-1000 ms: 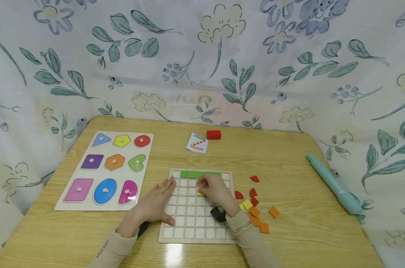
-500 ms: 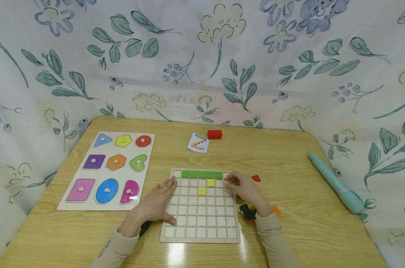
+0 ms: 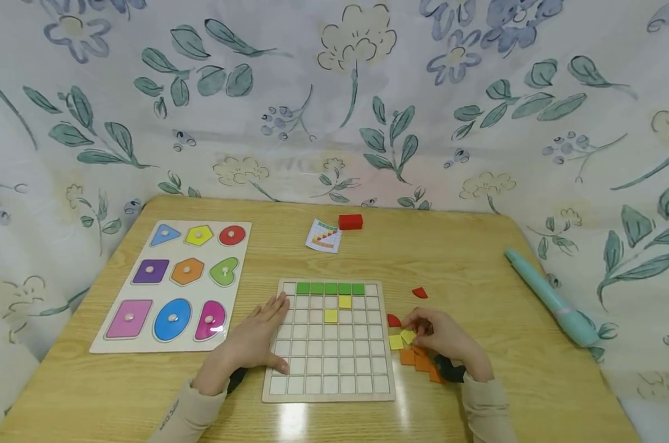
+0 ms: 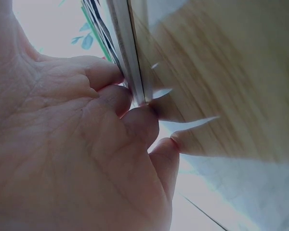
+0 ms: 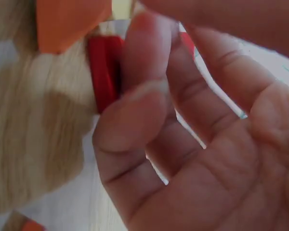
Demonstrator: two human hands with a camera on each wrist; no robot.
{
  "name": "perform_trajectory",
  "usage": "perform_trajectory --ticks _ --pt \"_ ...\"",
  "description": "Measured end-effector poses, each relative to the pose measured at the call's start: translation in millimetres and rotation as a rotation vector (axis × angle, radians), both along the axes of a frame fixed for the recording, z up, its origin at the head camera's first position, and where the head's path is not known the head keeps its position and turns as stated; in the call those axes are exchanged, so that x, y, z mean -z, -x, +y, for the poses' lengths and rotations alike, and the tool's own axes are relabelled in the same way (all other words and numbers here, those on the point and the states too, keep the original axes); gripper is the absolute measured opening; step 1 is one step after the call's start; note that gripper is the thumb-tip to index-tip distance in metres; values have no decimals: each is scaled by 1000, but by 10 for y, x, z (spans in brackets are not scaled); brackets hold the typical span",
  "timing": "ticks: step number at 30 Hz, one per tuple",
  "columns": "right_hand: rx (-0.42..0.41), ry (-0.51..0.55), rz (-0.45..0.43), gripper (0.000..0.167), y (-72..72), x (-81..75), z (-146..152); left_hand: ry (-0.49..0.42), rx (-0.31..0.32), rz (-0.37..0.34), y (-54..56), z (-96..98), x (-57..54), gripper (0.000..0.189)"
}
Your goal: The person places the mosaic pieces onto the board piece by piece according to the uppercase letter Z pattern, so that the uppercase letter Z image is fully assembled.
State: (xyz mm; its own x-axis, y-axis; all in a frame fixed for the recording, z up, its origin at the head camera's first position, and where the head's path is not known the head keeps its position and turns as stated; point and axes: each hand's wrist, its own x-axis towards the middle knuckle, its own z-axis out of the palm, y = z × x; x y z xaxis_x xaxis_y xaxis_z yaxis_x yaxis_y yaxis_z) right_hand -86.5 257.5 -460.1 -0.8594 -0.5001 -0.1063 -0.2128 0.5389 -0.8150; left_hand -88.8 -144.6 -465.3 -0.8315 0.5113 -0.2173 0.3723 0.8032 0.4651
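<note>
In the head view my left hand (image 3: 258, 335) lies spread over the left edge of a pale grid board (image 3: 315, 365). Its fingers touch the board's edge in the left wrist view. A row of green square tiles (image 3: 331, 288) fills cells at the top, with two yellow tiles (image 3: 331, 316) below. Right of the board, my right hand (image 3: 442, 335) has bent fingers at a loose yellow tile (image 3: 407, 336); whether it grips it is hidden. Near it lie another yellow tile (image 3: 396, 343), orange tiles (image 3: 422, 362) and a red quarter-circle piece (image 3: 393, 320).
A white knob puzzle board (image 3: 165, 289) with coloured shapes lies at left. A small pattern card (image 3: 323, 236) and a red block (image 3: 350, 222) sit at the back. Another red piece (image 3: 420, 293) lies apart. A teal tube-like object (image 3: 553, 300) rests along the right.
My right hand has left the yellow tile on the board and moved right and nearer to the loose pieces. The left hand stays in place on the board.
</note>
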Motion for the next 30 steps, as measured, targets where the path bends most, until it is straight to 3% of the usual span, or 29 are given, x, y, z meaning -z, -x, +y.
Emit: perform_trajectory --ticks 5,12,17,24,30 --pt "23 -60 62 25 17 -31 -12 -6 -14 2 1 -8 0 127" --pt "75 -176 74 20 11 -83 -87 -12 0 7 -5 1 -2 128" --pt "96 -186 58 20 28 -76 -152 -6 0 3 -11 -8 10 128" --pt "169 -209 50 15 166 -80 -198 -6 3 0 -7 -2 9 128" --pt "211 -228 99 7 312 -181 -487 -4 -2 -5 -8 -14 8 127"
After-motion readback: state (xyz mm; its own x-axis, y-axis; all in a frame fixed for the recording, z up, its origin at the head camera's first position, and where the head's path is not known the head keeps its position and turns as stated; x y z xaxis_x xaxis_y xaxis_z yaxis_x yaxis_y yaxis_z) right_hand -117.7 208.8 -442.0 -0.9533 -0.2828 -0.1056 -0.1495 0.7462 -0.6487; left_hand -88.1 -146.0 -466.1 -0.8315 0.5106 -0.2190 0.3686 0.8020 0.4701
